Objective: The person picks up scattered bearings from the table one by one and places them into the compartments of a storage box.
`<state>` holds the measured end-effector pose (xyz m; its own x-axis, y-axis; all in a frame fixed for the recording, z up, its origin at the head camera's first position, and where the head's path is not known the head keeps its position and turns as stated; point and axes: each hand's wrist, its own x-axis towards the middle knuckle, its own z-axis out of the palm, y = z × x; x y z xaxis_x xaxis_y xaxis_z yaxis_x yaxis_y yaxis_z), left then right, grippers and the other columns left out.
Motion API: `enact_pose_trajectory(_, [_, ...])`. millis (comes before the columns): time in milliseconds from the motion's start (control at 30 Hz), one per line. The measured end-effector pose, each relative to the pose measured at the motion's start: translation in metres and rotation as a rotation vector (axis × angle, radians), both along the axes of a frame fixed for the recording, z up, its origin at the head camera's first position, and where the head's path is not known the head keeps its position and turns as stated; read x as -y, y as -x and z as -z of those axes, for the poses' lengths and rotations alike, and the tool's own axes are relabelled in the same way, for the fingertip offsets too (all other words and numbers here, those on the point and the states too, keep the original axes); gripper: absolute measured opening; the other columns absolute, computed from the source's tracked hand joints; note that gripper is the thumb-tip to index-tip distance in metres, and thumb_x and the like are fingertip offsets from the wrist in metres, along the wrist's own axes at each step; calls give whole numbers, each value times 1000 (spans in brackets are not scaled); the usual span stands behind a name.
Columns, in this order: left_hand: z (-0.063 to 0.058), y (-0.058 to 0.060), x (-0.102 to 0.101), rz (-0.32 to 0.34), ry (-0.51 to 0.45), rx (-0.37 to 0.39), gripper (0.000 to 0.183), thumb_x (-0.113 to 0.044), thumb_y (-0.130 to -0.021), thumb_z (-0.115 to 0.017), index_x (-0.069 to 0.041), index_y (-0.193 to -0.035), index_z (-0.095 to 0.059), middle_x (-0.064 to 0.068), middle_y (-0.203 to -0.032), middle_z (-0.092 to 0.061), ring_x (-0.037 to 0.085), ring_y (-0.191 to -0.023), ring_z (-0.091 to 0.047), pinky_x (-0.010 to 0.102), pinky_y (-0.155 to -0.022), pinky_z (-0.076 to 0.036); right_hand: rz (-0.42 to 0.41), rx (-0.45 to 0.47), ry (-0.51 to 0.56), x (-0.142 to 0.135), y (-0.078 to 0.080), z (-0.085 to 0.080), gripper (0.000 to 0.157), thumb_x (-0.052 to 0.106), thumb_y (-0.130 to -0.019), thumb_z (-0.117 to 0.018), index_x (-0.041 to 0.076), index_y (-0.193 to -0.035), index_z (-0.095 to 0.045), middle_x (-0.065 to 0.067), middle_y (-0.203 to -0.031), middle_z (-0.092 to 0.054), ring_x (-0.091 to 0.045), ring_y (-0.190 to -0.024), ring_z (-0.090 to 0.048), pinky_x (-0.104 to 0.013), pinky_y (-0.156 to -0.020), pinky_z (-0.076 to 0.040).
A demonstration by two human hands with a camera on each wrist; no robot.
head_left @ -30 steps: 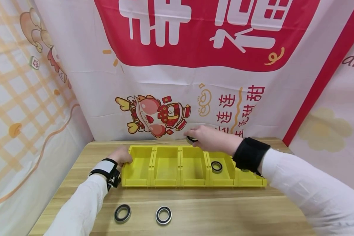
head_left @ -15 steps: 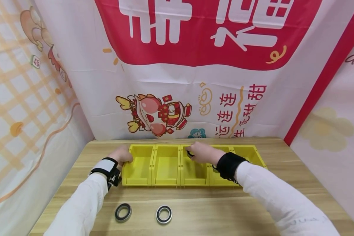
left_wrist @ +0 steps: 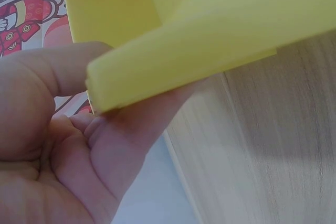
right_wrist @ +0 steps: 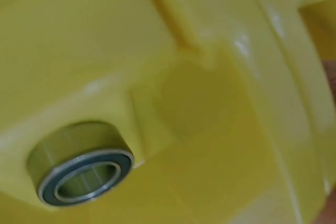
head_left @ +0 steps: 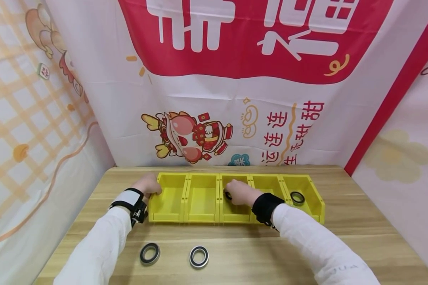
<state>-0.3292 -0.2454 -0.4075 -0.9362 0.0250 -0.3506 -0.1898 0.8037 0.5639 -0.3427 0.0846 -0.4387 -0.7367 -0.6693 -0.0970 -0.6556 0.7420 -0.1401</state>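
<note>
My left hand (head_left: 148, 185) grips the left side wall of the leftmost bin in a yellow bin row (head_left: 201, 217). In the left wrist view, the thumb and fingers (left_wrist: 79, 69) lie on either side of that wall. My right hand (head_left: 240, 192) reaches into the middle bin, pinching a ball bearing (head_left: 228, 195) that is partly hidden by the hand. Another bearing (head_left: 297, 203) lies in the rightmost bin. In the right wrist view, a bearing (right_wrist: 79, 140) sits in a yellow bin, while a sliver of the hand shows at the right edge.
Two more bearings lie flat on the wooden table (head_left: 271, 257) in front of the bins: a left bearing (head_left: 143, 256) and a right bearing (head_left: 192, 260). A printed cloth (head_left: 207, 91) hangs behind the table. The right forearm partly covers the fourth bin.
My right hand has come down from above the back rim into the middle bin with its bearing. The rightmost bin's bearing has come into view. My left hand keeps its hold.
</note>
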Motion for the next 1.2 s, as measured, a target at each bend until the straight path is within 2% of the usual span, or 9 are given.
enact_pose_trajectory(333, [-2, -1, -1, -10, 0, -7, 11, 4, -75, -55, 4, -86, -52, 14, -82, -55, 19, -59, -51, 27, -52, -46, 15, -30, 4, -2, 4, 6, 13, -4, -76, -71, 6, -75, -63, -1, -66, -47, -14, -60, -40, -27, -57, -36])
enact_pose_trajectory(400, [-2, 0, -2, -11, -1, -7, 11, 4, -75, -55, 4, -85, -52, 14, -82, -55, 19, -59, -51, 27, -52, -46, 15, -18, 6, -3, 5, 6, 12, -4, -76, -72, 6, -77, -64, -2, -67, -51, -14, -61, -43, -28, -58, -38])
enact_pose_trajectory(467, [-3, 0, -2, -11, -3, -8, 10, 4, -75, -55, 3, -84, -52, 14, -80, -55, 18, -57, -50, 28, -53, -46, 20, 7, 6, -3, 5, 2, 15, -2, -75, -74, 4, -87, -68, -4, -75, -60, -15, -66, -51, -28, -62, -44])
enact_pose_trajectory(567, [-3, 1, -2, -6, -6, -11, 8, 4, -74, -54, 1, -81, -51, 13, -78, -54, 17, -56, -49, 29, -54, -46, 35, 60, 10, -6, 5, -14, 35, 3, -77, -76, 2, -111, -67, -11, -102, -68, -21, -89, -63, -33, -78, -52])
enact_pose_trajectory(700, [-3, 2, -1, -8, -6, -9, 9, 4, -74, -55, 2, -82, -51, 13, -78, -54, 17, -55, -48, 28, -53, -46, 72, 80, 23, -7, 0, -54, 51, 11, -83, -74, 3, -130, -58, -16, -127, -60, -30, -115, -58, -41, -93, -48])
enact_pose_trajectory(833, [-2, 1, 0, -20, 1, -4, 13, 3, -75, -56, 3, -87, -52, 14, -82, -54, 20, -60, -51, 27, -52, -46, 51, -31, 80, -9, -18, -96, 63, 22, -86, -72, 12, -143, -46, -17, -141, -48, -36, -120, -53, -44, -86, -52])
enact_pose_trajectory(967, [0, 1, 1, -15, 3, -6, 12, 2, -75, -57, 4, -86, -53, 14, -82, -55, 20, -61, -52, 27, -52, -46, -65, -223, 167, -10, -46, -121, 73, 33, -88, -69, 20, -151, -32, -15, -153, -31, -37, -130, -43, -48, -93, -48])
enact_pose_trajectory(1067, [2, 1, 1, -10, 9, -7, 11, 2, -75, -57, 3, -85, -53, 14, -81, -55, 19, -58, -51, 26, -51, -46, -173, -343, 230, -7, -67, -127, 77, 41, -88, -67, 21, -152, -28, -11, -157, -23, -34, -139, -31, -57, -106, -31])
enact_pose_trajectory(1200, [2, 1, 1, -13, 20, -4, 11, 2, -75, -57, 3, -85, -53, 14, -80, -56, 17, -56, -49, 25, -50, -45, -267, -402, 254, 1, -94, -125, 84, 52, -87, -62, 28, -154, -18, -5, -161, 0, -29, -147, -6, -67, -105, -18])
